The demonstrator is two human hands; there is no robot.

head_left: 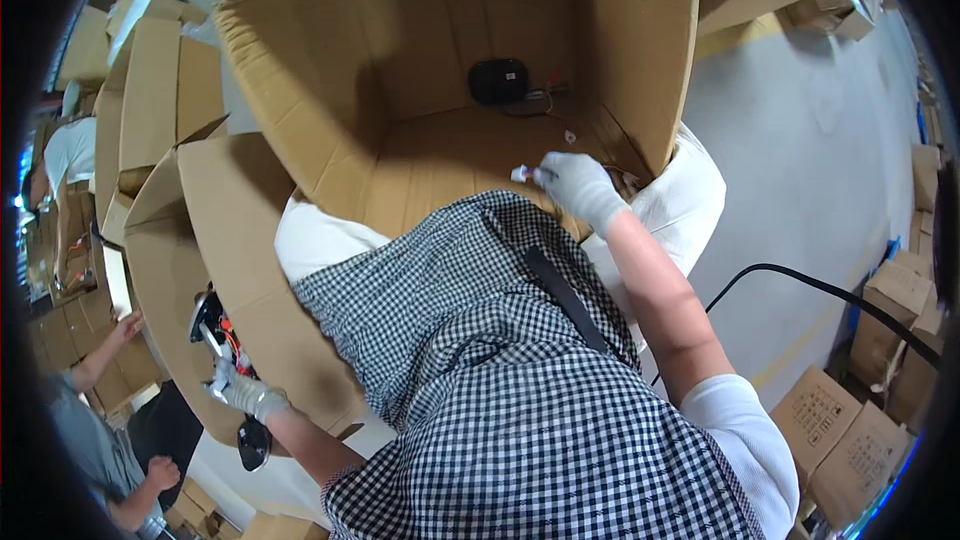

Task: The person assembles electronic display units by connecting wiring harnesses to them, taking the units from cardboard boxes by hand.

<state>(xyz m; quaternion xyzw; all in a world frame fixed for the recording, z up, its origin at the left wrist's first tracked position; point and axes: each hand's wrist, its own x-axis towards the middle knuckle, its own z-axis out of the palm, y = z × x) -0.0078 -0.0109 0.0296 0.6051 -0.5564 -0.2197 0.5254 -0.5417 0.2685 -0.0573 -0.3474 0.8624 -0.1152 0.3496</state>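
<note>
My right hand (582, 188), in a pale knit glove, is over the near part of a big open cardboard box (430, 155) between my knees. Its fingers pinch a small white wire connector (520, 173). Deep in that box lies a black oval part (498, 81) with thin wires trailing from it. My left hand (246, 392), also gloved, reaches into a second open carton (270, 270) at my left. Around its fingers are black glossy parts (205, 317) and red wires (232, 340); whether it grips one is unclear. Below it sits another black oval part (253, 442).
A black-and-white checked apron (480, 340) covers my lap. At the left edge a person in a grey shirt (95, 440) is near more cartons. Closed boxes (815, 410) stand at the lower right. A black curved tube (800, 275) arches over the grey floor (790, 160).
</note>
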